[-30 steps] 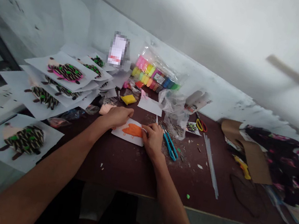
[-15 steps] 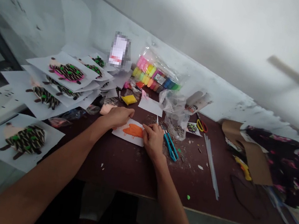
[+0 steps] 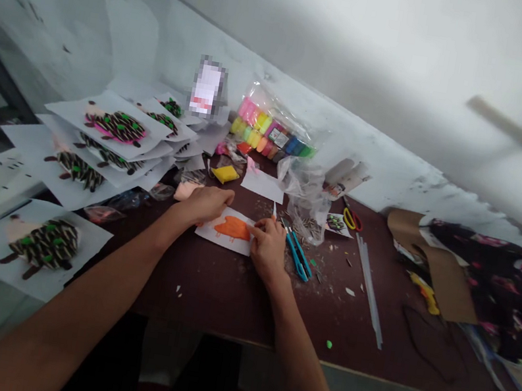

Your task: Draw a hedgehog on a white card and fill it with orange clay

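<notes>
A white card (image 3: 214, 235) lies on the dark table, bearing a flat orange animal shape (image 3: 234, 228) with small legs drawn below it. My left hand (image 3: 206, 205) rests over the card's upper left part, its fingers curled; whether they hold anything is hidden. My right hand (image 3: 269, 245) is at the card's right edge, with the index finger stretched onto the orange shape and the other fingers bent. A pale pink clay lump (image 3: 186, 191) sits just left of my left hand. Right of my right hand are blue-handled scissors (image 3: 298, 255).
Papers with spiky hedgehog figures (image 3: 117, 125) are stacked at the left. Behind the card are a yellow packet (image 3: 225, 173), a blank white sheet (image 3: 263, 185) and a bag of coloured clay (image 3: 274, 132). Clear sticks (image 3: 369, 290) and a yellow glue gun (image 3: 425, 293) lie to the right.
The fingers of my right hand have shifted slightly on the right end of the orange shape. My left hand and the card look almost unchanged.
</notes>
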A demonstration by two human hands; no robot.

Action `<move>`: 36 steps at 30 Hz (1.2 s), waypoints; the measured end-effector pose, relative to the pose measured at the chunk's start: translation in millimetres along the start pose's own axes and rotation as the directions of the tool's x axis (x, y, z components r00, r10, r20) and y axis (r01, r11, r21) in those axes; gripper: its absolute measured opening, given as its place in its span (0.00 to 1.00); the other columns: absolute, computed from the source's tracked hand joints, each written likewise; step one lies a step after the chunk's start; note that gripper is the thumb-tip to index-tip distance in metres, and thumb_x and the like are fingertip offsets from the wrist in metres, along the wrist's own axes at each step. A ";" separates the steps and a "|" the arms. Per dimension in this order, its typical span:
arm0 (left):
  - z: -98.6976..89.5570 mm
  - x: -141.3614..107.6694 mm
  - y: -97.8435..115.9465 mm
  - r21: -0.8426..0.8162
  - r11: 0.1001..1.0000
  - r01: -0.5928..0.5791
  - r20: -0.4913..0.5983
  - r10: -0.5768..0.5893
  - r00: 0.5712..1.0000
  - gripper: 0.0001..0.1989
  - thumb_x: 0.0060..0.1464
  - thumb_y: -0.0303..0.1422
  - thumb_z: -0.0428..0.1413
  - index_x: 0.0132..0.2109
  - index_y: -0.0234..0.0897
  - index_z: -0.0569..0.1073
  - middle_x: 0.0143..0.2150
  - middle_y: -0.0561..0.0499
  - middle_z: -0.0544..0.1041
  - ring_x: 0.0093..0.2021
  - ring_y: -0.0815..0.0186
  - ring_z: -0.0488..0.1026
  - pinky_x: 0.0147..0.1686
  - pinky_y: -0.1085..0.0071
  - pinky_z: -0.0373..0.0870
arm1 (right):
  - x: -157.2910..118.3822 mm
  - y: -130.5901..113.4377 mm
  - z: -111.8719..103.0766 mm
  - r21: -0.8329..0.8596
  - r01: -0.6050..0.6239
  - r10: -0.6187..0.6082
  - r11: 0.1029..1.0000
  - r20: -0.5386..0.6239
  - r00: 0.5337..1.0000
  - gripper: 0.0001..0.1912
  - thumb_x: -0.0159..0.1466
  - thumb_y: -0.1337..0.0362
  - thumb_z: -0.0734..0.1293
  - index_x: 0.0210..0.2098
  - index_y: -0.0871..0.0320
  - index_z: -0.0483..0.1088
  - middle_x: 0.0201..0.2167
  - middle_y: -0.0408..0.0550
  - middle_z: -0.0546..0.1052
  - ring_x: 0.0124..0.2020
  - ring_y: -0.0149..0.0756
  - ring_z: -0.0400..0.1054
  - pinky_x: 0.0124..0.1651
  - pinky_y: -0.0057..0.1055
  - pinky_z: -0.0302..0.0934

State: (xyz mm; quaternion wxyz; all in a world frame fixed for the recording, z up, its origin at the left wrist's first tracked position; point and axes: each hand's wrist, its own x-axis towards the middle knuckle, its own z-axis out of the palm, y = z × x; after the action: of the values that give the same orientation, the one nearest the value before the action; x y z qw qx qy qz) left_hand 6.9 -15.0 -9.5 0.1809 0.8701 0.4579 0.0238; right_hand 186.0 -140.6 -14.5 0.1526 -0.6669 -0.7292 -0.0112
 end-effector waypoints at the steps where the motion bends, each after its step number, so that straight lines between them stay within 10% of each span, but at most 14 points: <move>1: 0.1 0.0 -0.1 0.001 1.000 -0.001 -0.002 0.001 1.000 0.11 0.59 0.30 0.45 0.44 0.43 0.71 0.42 0.47 0.80 0.42 0.58 0.75 0.33 0.68 0.60 | -0.1 -0.1 -0.6 0.008 -0.009 0.009 1.000 -0.010 1.000 0.19 0.63 0.74 0.62 0.45 0.50 0.80 0.43 0.50 0.74 0.47 0.43 0.60 0.52 0.39 0.52; 28: -6.8 -5.8 -0.4 -0.038 0.999 -0.019 0.022 0.020 1.000 0.11 0.59 0.36 0.47 0.43 0.42 0.73 0.42 0.48 0.79 0.42 0.59 0.75 0.35 0.68 0.63 | -11.9 1.2 2.5 0.016 -0.085 0.085 0.996 -0.058 0.995 0.22 0.61 0.76 0.61 0.45 0.51 0.80 0.46 0.51 0.73 0.49 0.44 0.60 0.52 0.41 0.53; 36: -13.6 -12.8 10.1 -0.132 0.978 -0.160 0.086 0.172 0.981 0.33 0.43 0.47 0.62 0.57 0.43 0.71 0.49 0.49 0.78 0.47 0.57 0.75 0.43 0.69 0.68 | -11.7 -1.2 1.5 0.013 -0.082 0.083 0.997 -0.026 0.996 0.22 0.60 0.76 0.61 0.45 0.52 0.80 0.47 0.52 0.72 0.54 0.46 0.58 0.54 0.41 0.53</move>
State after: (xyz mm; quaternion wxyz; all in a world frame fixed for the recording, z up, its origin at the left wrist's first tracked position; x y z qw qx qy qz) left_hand 4.7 -26.6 8.1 0.2543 0.8924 0.3718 0.0252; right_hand 185.2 -151.8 -18.5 0.1663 -0.6954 -0.6990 -0.0094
